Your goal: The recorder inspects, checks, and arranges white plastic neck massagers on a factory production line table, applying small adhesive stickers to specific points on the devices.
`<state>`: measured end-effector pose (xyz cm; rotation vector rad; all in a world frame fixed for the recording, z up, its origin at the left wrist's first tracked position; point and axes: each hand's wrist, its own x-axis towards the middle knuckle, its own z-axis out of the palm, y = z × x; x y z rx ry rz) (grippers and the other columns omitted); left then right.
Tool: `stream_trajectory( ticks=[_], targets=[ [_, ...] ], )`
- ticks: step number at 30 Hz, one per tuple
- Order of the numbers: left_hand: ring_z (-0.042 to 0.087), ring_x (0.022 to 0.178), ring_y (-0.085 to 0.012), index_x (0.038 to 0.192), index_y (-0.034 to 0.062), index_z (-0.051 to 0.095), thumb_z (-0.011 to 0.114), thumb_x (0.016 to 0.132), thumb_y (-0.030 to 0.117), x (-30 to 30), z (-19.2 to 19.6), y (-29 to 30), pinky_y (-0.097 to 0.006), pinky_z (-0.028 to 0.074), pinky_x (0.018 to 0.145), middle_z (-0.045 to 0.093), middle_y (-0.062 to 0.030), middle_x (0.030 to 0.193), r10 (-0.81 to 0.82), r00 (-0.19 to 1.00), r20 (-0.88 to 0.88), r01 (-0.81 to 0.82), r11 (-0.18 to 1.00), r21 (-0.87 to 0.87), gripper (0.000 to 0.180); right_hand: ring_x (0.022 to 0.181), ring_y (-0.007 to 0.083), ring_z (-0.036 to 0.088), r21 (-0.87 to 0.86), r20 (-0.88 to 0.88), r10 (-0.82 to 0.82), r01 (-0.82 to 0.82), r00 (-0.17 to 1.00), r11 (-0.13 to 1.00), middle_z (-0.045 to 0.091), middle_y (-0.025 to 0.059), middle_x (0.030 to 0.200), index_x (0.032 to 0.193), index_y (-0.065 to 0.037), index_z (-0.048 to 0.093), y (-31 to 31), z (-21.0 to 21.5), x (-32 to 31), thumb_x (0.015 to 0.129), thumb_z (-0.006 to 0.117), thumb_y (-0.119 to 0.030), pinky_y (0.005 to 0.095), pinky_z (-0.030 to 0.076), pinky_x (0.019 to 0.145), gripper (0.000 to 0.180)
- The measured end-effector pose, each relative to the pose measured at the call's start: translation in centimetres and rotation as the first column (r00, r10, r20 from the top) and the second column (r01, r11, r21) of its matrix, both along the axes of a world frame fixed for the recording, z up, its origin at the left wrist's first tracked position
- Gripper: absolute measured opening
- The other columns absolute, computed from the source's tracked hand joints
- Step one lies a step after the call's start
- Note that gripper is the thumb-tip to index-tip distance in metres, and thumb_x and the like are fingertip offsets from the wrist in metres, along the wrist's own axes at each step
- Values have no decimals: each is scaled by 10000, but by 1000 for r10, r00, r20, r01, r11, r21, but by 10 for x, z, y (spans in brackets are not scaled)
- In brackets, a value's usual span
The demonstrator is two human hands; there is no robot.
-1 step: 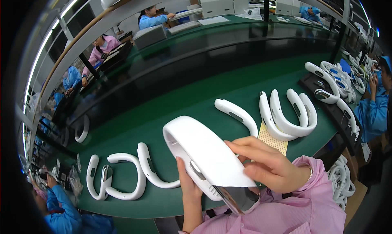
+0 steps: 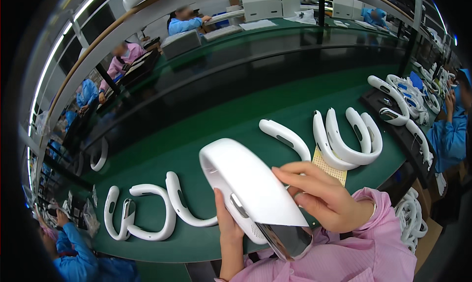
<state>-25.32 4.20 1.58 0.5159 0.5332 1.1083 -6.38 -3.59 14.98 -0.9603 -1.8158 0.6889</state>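
Observation:
My left hand (image 2: 228,220) grips a white U-shaped neckband device (image 2: 246,178) from below, its thumb on the inner side. The band is tilted over the front of the bench. A metallic oval pad, a patch of small holes and a glossy dark end show on it. My right hand (image 2: 327,198) is at the band's right edge, index finger stretched along it and the other fingers loosely bent, partly hidden. Just behind lies a similar white band (image 2: 285,137). Two nested white bands (image 2: 361,156) rest to the right, and several more, including a curved one (image 2: 169,215), to the left.
The green bench top (image 2: 236,109) runs under everything. At the right, a dark tray (image 2: 393,124) carries more white bands, beside a worker in blue (image 2: 450,129). A yellow perforated sheet (image 2: 329,169) sits partly under the nested bands. Other workers sit at the left and far side.
The held band has shifted very slightly to the right. My right hand's thumb and fingers have drawn back a little from its white surface.

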Motion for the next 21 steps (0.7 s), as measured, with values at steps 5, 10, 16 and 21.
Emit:
stream_trajectory(
  ticks=[5,10,16,21],
  targets=[
    [595,700,-224,1406,59,196,313,935,513,-6,40,-15,-270,499,495,510,-125,1146,-99,994,-51,100,995,2,664,1188,345,398,593,277,-446,213,851,776,468,133,1277,1028,-174,598,21,0,8,635,682,-103,507,268,1011,408],
    [641,695,-352,1364,27,215,649,748,286,-30,57,-11,-309,524,408,409,-250,1251,-18,977,-213,92,935,344,796,941,131,491,174,-173,-142,173,975,970,469,82,1009,1068,-10,414,48,-34,35,707,672,-41,258,402,847,445],
    [567,590,-181,1126,-44,435,681,663,239,-47,43,3,-269,477,538,530,-138,994,425,784,-452,39,693,720,596,880,153,520,-120,-226,-247,224,942,967,520,52,914,1086,-68,408,33,-20,31,742,620,-2,309,411,822,409],
    [557,658,-139,1013,-34,514,494,863,514,-22,58,10,-240,440,572,567,-123,808,414,827,-381,-218,859,463,569,777,85,509,-606,-480,-229,-131,847,785,507,10,851,1117,-53,439,46,-13,30,906,498,-417,258,444,668,425]
  ],
)
